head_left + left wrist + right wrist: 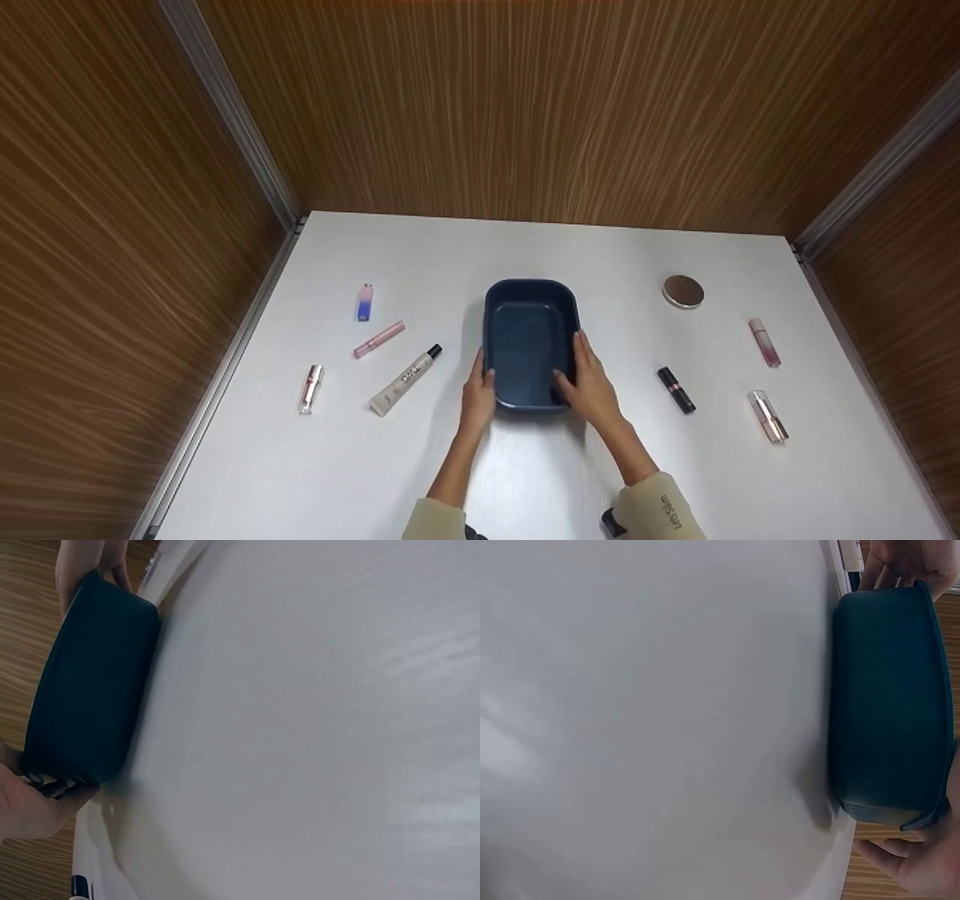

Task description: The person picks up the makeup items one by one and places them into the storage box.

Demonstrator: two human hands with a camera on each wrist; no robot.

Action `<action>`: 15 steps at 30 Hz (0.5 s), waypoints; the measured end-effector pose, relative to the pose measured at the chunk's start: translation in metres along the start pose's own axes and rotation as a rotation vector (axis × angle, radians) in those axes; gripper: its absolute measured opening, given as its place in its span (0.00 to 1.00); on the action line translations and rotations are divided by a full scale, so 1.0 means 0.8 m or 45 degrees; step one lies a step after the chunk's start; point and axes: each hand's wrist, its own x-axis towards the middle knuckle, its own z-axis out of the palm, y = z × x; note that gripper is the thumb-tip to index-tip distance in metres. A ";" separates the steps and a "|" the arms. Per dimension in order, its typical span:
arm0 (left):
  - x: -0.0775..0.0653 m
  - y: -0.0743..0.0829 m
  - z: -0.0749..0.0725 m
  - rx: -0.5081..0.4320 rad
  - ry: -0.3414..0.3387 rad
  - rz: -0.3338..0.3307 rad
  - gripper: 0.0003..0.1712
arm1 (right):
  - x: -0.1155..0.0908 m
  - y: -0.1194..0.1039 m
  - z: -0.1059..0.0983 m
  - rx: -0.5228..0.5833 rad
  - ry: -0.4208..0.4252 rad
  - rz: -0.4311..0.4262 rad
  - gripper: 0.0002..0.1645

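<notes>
A dark blue rectangular tub (525, 349) with rounded corners is at the middle of the white table, nothing inside it. My left hand (478, 397) grips its left side near the front corner, thumb at the rim. On the opposite side my right hand (595, 386) holds the wall, its thumb over the rim and fingers along the outside. The left wrist view shows the tub's outer wall (94, 682) close over the table, with a hand at each end. In the right wrist view the same tub (889, 705) appears between both hands.
Left of the tub lie a squeeze tube (405, 381), a pink tube (379, 340), a pink-and-blue tube (364, 302) and a shiny lipstick (310, 389). To its right are a round compact (683, 292), black lipstick (676, 390), lip gloss (764, 343) and clear-and-gold tube (768, 416). Wood-grain panels (525, 112) enclose the table.
</notes>
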 end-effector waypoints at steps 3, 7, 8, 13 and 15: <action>0.000 0.000 0.001 0.004 0.019 0.003 0.27 | 0.001 0.001 0.001 -0.002 -0.053 0.033 0.45; 0.001 -0.001 0.001 -0.003 0.020 0.023 0.27 | 0.001 0.004 0.003 -0.021 -0.110 0.104 0.48; 0.001 -0.002 0.001 -0.002 0.020 0.030 0.27 | 0.001 0.004 0.003 -0.028 -0.117 0.119 0.48; -0.001 -0.002 0.003 0.004 0.045 0.039 0.26 | 0.000 0.004 0.002 -0.022 -0.108 0.119 0.48; -0.002 -0.003 0.005 0.007 0.058 0.037 0.26 | -0.001 0.003 0.001 -0.022 -0.097 0.103 0.48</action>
